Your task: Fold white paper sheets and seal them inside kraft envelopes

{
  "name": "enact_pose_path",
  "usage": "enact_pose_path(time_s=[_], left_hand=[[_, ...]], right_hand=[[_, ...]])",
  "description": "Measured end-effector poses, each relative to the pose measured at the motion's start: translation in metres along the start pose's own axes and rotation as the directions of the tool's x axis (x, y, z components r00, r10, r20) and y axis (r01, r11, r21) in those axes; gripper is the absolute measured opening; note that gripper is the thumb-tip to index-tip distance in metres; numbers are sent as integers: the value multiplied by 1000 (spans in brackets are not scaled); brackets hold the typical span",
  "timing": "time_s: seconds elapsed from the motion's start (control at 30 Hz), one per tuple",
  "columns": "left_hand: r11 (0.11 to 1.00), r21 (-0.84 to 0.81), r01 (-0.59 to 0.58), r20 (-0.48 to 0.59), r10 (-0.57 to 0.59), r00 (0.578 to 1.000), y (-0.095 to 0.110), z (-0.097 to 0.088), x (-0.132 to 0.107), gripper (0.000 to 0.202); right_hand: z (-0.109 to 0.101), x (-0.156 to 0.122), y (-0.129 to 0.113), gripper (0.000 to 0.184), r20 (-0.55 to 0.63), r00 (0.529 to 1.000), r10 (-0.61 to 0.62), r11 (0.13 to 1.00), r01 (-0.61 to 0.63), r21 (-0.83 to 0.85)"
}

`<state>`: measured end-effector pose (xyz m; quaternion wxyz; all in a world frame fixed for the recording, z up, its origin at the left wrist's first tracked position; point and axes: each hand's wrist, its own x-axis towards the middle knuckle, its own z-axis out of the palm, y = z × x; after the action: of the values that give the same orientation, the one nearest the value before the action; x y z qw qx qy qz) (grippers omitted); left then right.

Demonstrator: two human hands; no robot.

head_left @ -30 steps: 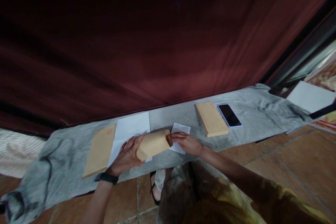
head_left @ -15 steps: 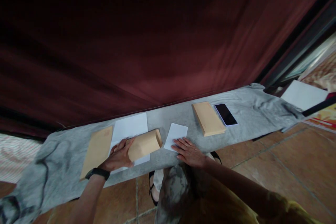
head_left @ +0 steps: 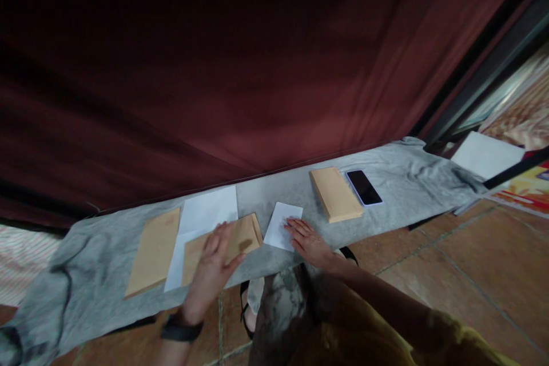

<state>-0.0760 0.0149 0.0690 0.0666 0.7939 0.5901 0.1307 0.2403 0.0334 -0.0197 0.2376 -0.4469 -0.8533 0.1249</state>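
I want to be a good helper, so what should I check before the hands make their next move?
1. Right hand on the small white paper: ok, its fingers lie spread on it.
2. Left hand gripping the middle envelope: not ok, it looks open above it.
3. Inside of the middle envelope: cannot tell, it doesn't show.
4. Phone off the small white paper: ok, it lies beside the envelope stack.
5. Writing on the small white paper: cannot tell.
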Motion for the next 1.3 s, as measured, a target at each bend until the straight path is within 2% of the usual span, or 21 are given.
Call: enact_pose_path(time_s=[0.1, 0.2, 0.27, 0.37, 0.6, 0.73, 0.87, 0.93, 1.0, 1.07, 1.17, 1.3], left_hand=[[979, -93, -183, 32, 186, 982, 68, 47, -11, 76], [967, -127, -222, 48, 230, 972, 115, 98, -19, 83], [968, -124, -216, 29, 221, 975, 130, 123, -21, 87], [978, -102, -183, 7, 184, 983, 134, 144, -20, 87], [984, -79, -160, 48, 164, 985, 126, 149, -22, 83], [991, -41, -128, 26, 129, 991, 124, 148, -29, 80], [997, -2, -76, 9, 76, 997, 123, 149, -36, 78], [996, 21, -87, 4, 87, 996, 122, 150, -39, 78], [992, 56, -112, -20, 113, 993, 121, 150, -39, 79], [986, 103, -131, -65, 138, 988, 121, 151, -40, 79], [975, 164, -150, -127, 172, 977, 119, 152, -41, 76], [965, 186, -184, -139, 211, 968, 115, 152, -42, 72]], right_hand=[[-1, 7, 11, 49, -45, 997, 66, 998, -65, 14], [-2, 9, 20, 48, -52, 994, 97, 995, -97, 5], [-2, 7, 23, 48, -31, 996, 84, 996, -85, -10], [-1, 3, 25, 45, 6, 998, 56, 998, -56, -39], [3, 12, 26, 43, -18, 994, 109, 989, -110, -98], [3, 23, 35, 42, -40, 989, 145, 982, -149, -116], [0, 27, 45, 42, -46, 990, 132, 986, -136, -100], [-3, 29, 47, 43, -40, 988, 146, 986, -149, -79], [-7, 34, 46, 45, -2, 976, 217, 974, -216, -70], [-13, 42, 43, 47, 55, 944, 324, 944, -319, -88], [-23, 55, 37, 46, 99, 872, 479, 876, -467, -125], [-35, 60, 33, 35, 69, 763, 643, 765, -644, -8]])
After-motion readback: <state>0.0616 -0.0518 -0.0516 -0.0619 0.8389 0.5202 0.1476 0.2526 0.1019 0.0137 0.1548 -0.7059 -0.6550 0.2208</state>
